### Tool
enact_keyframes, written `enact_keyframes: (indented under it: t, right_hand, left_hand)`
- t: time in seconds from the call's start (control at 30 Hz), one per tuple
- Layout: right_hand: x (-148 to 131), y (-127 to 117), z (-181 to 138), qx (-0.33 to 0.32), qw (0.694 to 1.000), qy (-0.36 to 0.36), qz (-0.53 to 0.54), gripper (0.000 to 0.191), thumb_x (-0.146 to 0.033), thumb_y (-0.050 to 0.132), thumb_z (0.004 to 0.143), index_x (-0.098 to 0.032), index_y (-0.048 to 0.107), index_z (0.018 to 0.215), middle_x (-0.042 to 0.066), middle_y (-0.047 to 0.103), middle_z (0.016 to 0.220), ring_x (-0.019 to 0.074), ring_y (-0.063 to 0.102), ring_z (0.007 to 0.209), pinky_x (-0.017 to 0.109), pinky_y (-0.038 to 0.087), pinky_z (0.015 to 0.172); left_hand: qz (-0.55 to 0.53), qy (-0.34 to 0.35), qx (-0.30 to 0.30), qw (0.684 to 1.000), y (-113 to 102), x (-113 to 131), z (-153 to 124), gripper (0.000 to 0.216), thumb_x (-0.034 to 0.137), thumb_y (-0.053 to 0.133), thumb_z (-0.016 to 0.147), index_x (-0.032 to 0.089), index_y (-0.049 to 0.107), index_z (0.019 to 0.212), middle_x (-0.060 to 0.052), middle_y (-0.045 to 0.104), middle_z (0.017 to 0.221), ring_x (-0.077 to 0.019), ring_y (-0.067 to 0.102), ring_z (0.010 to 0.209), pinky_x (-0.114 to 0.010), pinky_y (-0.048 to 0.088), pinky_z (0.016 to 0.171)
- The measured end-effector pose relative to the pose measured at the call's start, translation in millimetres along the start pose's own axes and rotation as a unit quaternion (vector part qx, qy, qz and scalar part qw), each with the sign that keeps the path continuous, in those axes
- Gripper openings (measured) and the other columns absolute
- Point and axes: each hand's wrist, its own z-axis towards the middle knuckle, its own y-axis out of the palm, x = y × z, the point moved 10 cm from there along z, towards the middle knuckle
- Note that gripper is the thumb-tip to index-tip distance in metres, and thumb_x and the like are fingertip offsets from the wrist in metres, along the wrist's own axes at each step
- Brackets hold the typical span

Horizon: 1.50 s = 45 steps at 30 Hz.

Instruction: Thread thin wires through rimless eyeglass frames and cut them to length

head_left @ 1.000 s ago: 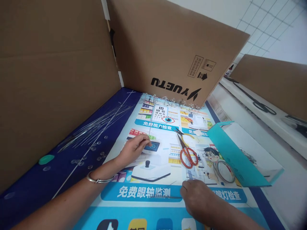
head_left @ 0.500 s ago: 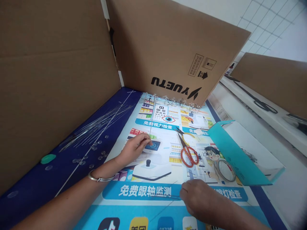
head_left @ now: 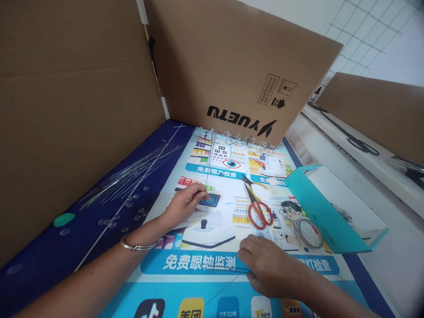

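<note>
Pinches wire (head_left: 207, 177) in left hand (head_left: 186, 199), strands (head_left: 228, 268) in right hand (head_left: 268, 266). Likely has twelve-o'clock clusters (head_left: 245, 140) done, ten-o'clock spare wires (head_left: 134, 173) remaining

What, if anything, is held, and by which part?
Left hand: a thin wire, pinched at the near end of its visible length. Right hand: curled by thin strands; can't tell if it holds them.

A blue surface (head_left: 157, 176) is carrying a printed sheet (head_left: 185, 289). Wires (head_left: 132, 174), beads (head_left: 128, 204) and a green disc (head_left: 64, 219) are lying left of the left hand (head_left: 188, 201); scissors (head_left: 254, 203), pliers (head_left: 247, 180), a ring (head_left: 313, 247) and a turquoise box (head_left: 318, 207) beyond the right hand (head_left: 268, 265); farther off, clear pieces (head_left: 238, 139), possibly beaded wire.
</note>
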Motion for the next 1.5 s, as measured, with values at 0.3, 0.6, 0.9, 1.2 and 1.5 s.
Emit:
enact_keyframes:
  t: [0.3, 0.6, 0.9, 1.2, 1.5]
  right_hand:
    - [-33.8, 6.9, 4.7, 0.008, 0.983, -0.084, -0.163, 0.009, -0.007, 0.048, 0.079, -0.013, 0.053, 0.083, 0.007, 0.053, 0.076, 0.0192, 0.045, 0.070, 0.032, 0.030, 0.061]
    - [-38.2, 17.5, 7.5, 0.010, 0.976, -0.089, -0.198, 0.006, -0.008, 0.052, 0.076, -0.012, 0.054, 0.080, 0.009, 0.055, 0.073, 0.0195, 0.047, 0.066, 0.032, 0.030, 0.057]
    - [-29.8, 12.9, 7.4, 0.011, 0.987, -0.071, -0.141, 0.007, -0.009, 0.051, 0.077, -0.015, 0.054, 0.078, 0.006, 0.055, 0.073, 0.0189, 0.047, 0.067, 0.031, 0.030, 0.058]
    - [-25.2, 7.9, 13.2, 0.010, 0.994, -0.049, -0.099, 0.006, -0.014, 0.049, 0.080, -0.015, 0.055, 0.081, 0.006, 0.056, 0.077, 0.0187, 0.047, 0.071, 0.031, 0.032, 0.059]
    - [-48.9, 4.6, 19.3, 0.005, 0.990, -0.103, -0.098, 0.005, -0.014, 0.050, 0.078, -0.015, 0.054, 0.081, 0.006, 0.056, 0.076, 0.0179, 0.047, 0.069, 0.030, 0.031, 0.058]
  left_hand:
    - [-0.002, 0.000, 0.007, 1.000, -1.1, 0.8, 0.2, 0.013, 0.024, 0.040, 0.089, 0.019, 0.053, 0.086, -0.002, 0.065, 0.079, -0.0134, 0.057, 0.069, -0.025, 0.044, 0.066]
    - [-0.001, 0.008, -0.001, 1.000, -2.0, 7.7, 1.4, 0.016, 0.022, 0.039, 0.090, 0.019, 0.054, 0.086, -0.002, 0.064, 0.079, -0.0131, 0.057, 0.069, -0.025, 0.043, 0.065]
    - [0.005, 0.010, -0.005, 1.000, -0.4, 5.2, 1.1, 0.016, 0.022, 0.039, 0.090, 0.019, 0.055, 0.087, -0.001, 0.064, 0.079, -0.0135, 0.057, 0.071, -0.024, 0.043, 0.065]
    - [0.012, 0.006, -0.018, 1.000, 0.6, 7.9, 1.0, 0.013, 0.021, 0.042, 0.089, 0.019, 0.054, 0.086, -0.001, 0.063, 0.080, -0.0132, 0.056, 0.068, -0.024, 0.042, 0.063]
    - [0.036, 0.012, -0.017, 0.999, 1.0, 6.9, -0.2, 0.014, 0.017, 0.041, 0.089, 0.018, 0.054, 0.087, -0.001, 0.063, 0.080, -0.0122, 0.056, 0.071, -0.023, 0.042, 0.067]
